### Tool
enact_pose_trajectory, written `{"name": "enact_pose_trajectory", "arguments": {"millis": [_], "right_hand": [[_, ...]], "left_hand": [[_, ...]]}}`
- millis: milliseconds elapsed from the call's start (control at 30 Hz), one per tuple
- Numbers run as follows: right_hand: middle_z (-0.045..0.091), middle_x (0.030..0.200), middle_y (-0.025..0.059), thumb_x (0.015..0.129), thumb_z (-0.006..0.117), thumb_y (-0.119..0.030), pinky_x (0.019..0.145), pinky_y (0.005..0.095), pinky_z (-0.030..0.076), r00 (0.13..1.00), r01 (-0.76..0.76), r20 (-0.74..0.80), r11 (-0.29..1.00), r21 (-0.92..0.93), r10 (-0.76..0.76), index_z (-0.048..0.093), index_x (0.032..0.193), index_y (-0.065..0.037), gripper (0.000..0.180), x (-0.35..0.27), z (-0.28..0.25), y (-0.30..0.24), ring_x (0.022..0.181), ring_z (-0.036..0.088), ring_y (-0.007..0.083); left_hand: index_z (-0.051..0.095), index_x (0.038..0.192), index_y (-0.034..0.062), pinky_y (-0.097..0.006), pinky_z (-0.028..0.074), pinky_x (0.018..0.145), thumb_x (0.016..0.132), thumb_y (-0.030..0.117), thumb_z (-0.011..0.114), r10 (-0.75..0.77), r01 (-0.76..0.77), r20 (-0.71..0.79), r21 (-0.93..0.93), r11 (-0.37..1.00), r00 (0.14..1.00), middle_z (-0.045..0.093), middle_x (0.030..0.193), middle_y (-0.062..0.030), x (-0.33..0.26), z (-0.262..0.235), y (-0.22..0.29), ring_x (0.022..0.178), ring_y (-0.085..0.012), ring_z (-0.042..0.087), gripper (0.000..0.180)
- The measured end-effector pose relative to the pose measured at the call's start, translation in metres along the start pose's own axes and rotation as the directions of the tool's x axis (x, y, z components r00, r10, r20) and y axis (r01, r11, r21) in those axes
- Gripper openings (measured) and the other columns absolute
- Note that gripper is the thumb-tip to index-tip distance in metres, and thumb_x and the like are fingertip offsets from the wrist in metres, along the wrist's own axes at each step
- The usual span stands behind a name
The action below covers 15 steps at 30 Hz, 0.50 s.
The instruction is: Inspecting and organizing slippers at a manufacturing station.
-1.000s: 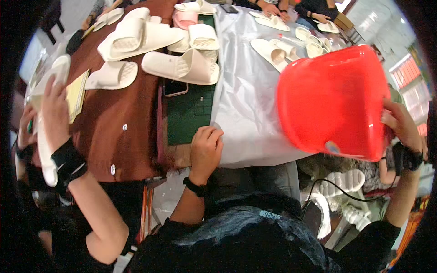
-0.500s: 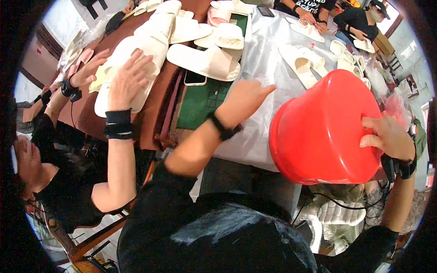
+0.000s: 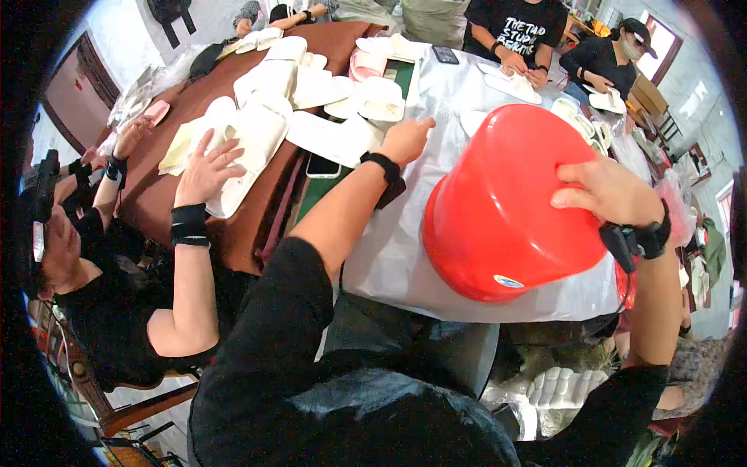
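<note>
My right hand (image 3: 611, 191) grips a red plastic drum-shaped stool (image 3: 506, 210) at its flat end, with fingers tucked in at the surface. The stool is tilted over the near right part of the table, its wider rim turned to the left. My left hand (image 3: 406, 142) reaches forward with one finger stretched out and the others partly hidden. It appears to hold nothing. Just left of it, a white slipper (image 3: 331, 138) lies beside a phone (image 3: 323, 166). More white slippers (image 3: 380, 99) and a pink slipper (image 3: 366, 64) lie farther back.
At left, a co-worker's hand (image 3: 208, 167) is over white slippers on a brown cloth (image 3: 167, 194). Two people across the grey-covered table (image 3: 389, 265) handle white slippers (image 3: 510, 84). Another phone (image 3: 445, 55) lies at the far edge.
The red stool and my right hand have moved left, over the table. My left hand has shifted slightly left and forward. The view has tilted upward, showing more of the far side.
</note>
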State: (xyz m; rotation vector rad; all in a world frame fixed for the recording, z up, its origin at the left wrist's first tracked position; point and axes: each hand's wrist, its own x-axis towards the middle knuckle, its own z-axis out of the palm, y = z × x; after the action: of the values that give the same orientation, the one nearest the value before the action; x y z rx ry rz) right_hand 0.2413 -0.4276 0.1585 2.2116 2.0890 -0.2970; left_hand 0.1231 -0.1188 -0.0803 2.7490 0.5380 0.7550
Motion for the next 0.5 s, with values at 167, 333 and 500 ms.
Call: {"name": "enact_pose_trajectory", "arguments": {"millis": [167,333,500], "right_hand": [[0.066,0.079,0.0204,0.088,0.061,-0.048,0.071,0.0459,0.051,0.955,-0.047,-0.295,0.998,-0.029,0.037,0.066,0.092,-0.005,0.044,0.018,0.009,-0.003,0.079,0.066,0.0373],[0.06,0.096,0.0112,0.078,0.07,-0.043,0.067,0.04,0.05,0.899,-0.03,-0.437,0.999,-0.044,0.007,0.065,0.104,-0.013,0.04,-0.032,0.037,-0.006,0.091,0.06,0.0294],[0.057,0.117,0.0117,0.079,0.064,-0.051,0.088,0.0448,0.043,0.797,0.058,-0.604,0.99,0.126,0.03,0.066,0.121,-0.014,0.056,-0.056,0.081,0.016,0.104,0.055,0.03]], "left_hand": [[0.058,0.123,0.0071,-0.047,0.05,0.078,0.09,0.017,0.058,-0.069,0.07,0.015,-0.183,0.981,0.998,0.067,0.102,-0.0242,-0.019,-0.034,0.016,0.095,-0.0412,0.064,0.035],[0.059,0.122,0.0074,-0.043,0.049,0.072,0.082,0.004,0.066,-0.052,0.055,0.02,-0.268,0.962,0.998,0.062,0.091,-0.018,-0.084,-0.07,0.051,0.082,-0.0369,0.061,0.04],[0.062,0.11,0.0002,-0.037,0.052,0.071,0.075,-0.004,0.065,-0.013,0.046,0.062,-0.57,0.82,0.998,0.067,0.093,-0.0159,-0.143,-0.054,0.076,0.076,-0.0332,0.065,0.036]]}}
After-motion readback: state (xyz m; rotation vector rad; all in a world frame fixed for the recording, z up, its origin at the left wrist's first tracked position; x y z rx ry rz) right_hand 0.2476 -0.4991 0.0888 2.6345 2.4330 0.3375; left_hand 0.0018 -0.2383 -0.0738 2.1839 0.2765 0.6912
